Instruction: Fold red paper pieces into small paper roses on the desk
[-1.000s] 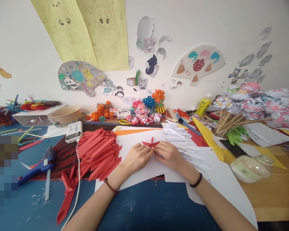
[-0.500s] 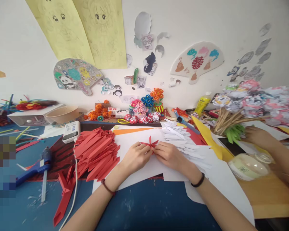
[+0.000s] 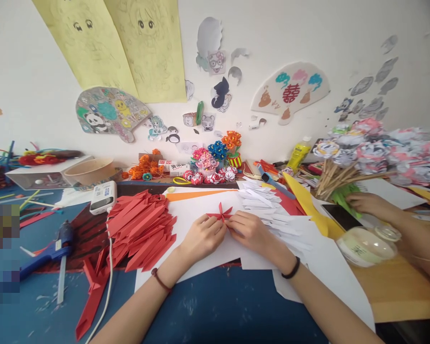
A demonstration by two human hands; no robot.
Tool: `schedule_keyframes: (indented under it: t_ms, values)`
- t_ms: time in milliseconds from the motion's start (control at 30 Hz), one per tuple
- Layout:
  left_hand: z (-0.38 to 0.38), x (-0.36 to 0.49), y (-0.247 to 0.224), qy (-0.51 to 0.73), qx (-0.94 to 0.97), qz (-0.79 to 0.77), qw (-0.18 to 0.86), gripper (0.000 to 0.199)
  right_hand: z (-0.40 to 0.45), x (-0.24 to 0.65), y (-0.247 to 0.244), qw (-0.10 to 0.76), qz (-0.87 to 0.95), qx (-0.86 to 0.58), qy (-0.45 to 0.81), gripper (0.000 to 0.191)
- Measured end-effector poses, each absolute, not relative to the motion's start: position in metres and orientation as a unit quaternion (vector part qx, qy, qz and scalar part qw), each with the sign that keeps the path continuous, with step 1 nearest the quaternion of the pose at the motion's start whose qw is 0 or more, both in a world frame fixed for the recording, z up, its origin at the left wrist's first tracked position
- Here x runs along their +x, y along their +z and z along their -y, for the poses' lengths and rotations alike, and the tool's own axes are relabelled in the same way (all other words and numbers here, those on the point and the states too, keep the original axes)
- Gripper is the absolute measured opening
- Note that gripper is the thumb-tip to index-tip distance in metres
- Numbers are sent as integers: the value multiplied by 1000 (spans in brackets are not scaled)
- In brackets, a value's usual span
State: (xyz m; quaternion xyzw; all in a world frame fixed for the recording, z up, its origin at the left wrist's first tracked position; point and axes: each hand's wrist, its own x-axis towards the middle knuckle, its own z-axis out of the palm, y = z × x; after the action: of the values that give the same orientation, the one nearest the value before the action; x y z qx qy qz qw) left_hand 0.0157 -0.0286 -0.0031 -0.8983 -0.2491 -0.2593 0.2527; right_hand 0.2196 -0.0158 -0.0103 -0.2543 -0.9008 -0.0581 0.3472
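Observation:
A small red folded-paper star [image 3: 221,213] with pointed arms is held over white paper [image 3: 189,210]. My left hand [image 3: 206,235] pinches its left side, fingers bent together. On its right side, my right hand [image 3: 247,231] grips it with closed fingers; the fingertips of both hands nearly meet under the star. Its lower part is hidden by the fingers. Left of my hands lies a heap of red folded paper strips [image 3: 143,227]. Folded white strips [image 3: 268,205] are spread to the right.
A blue glue gun [image 3: 62,243] and a white power bank [image 3: 103,197] with a cable lie left. At right are a clear jar [image 3: 365,246], a phone [image 3: 341,217], paper flowers on sticks [image 3: 374,148] and another person's hand [image 3: 374,205] at green paper [image 3: 344,195].
The whole view has shifted slightly, moving things a little left in the picture. My hands keep their hold on the red star. The other person's hand has moved left onto the green paper.

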Motion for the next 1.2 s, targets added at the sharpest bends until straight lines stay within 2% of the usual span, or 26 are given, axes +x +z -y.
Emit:
schedule_keyframes:
  t_ms: [167, 300, 733, 1200]
  values:
    - [31, 16, 3, -214, -910, 232, 270, 26, 16, 219, -10, 333, 909, -241, -70, 23]
    - [32, 18, 6, -202, -911, 230, 275, 23, 14, 221, -13, 343, 906, -246, -41, 19]
    - [29, 17, -7, -266, -894, 281, 225, 18, 13, 224, -15, 394, 881, -261, 12, 16]
    - [33, 22, 8, -263, -909, 263, 191, 24, 14, 225, -16, 351, 905, -238, -11, 26]
